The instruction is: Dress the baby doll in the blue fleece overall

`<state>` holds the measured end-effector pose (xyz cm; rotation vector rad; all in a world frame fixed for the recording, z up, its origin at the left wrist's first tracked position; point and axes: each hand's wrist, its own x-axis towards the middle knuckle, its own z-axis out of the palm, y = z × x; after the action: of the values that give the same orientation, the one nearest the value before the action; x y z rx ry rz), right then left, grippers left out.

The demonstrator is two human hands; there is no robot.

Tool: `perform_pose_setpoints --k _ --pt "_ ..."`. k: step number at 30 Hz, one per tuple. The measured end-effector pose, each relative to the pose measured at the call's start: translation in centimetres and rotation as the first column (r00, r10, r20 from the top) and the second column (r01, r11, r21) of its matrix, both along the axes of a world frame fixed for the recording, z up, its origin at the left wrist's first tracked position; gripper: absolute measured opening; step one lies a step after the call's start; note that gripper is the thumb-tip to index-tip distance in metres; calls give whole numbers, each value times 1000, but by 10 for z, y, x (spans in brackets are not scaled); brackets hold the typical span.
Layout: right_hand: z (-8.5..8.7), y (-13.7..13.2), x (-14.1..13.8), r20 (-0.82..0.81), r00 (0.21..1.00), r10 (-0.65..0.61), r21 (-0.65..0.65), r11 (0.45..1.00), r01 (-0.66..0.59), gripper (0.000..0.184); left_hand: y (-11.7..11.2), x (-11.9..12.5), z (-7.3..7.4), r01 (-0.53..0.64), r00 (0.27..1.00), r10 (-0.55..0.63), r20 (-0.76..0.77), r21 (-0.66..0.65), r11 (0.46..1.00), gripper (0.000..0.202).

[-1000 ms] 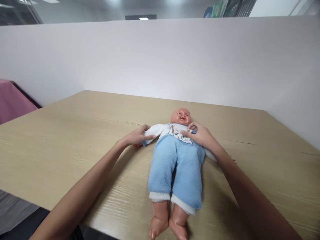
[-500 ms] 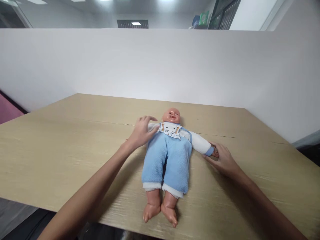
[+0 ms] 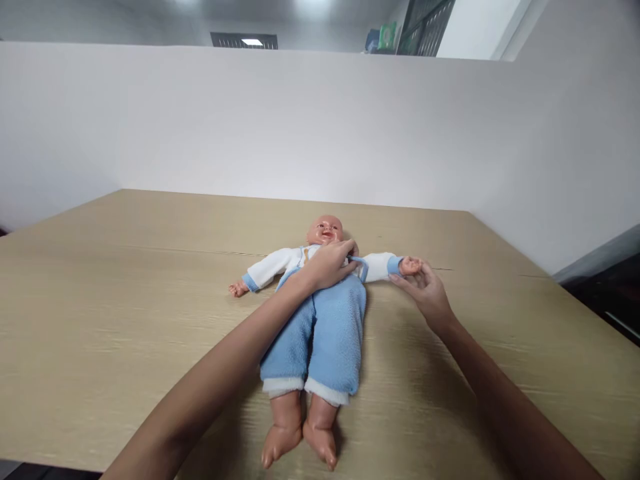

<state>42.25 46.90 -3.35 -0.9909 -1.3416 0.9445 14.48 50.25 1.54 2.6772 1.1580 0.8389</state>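
Observation:
A baby doll [image 3: 337,327] lies on its back on the wooden table, feet toward me. It wears fuzzy light-blue overalls over a white long-sleeved top with blue cuffs. Across the doll's chest, my left hand [image 3: 331,265] has its fingers closed at the blue-edged strap of the overalls [image 3: 361,267], covering most of the bib. My right hand [image 3: 429,293] holds the doll's hand [image 3: 410,266] between thumb and fingers, with that arm stretched out sideways. The doll's other hand [image 3: 239,289] rests free on the table at the left.
The wooden table [image 3: 150,320] reaches back to a white partition wall [image 3: 280,120]. At the right edge sits a dark object [image 3: 607,287] beyond the table. Green and blue items [image 3: 386,37] show above the partition.
My left hand has moved right from the doll's left-side sleeve onto its chest. My right hand has raised the doll's arm to a more level position. The view has shifted slightly.

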Motion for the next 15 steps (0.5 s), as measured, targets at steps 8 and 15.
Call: perform_pose_setpoints --k 8,15 --pt "-13 29 -76 136 989 -58 257 966 21 44 -24 -7 3 74 964 -94 249 90 993 15" --pt "-11 1 -81 431 900 -72 417 900 -127 30 -24 -7 2 26 893 -75 444 115 993 17"
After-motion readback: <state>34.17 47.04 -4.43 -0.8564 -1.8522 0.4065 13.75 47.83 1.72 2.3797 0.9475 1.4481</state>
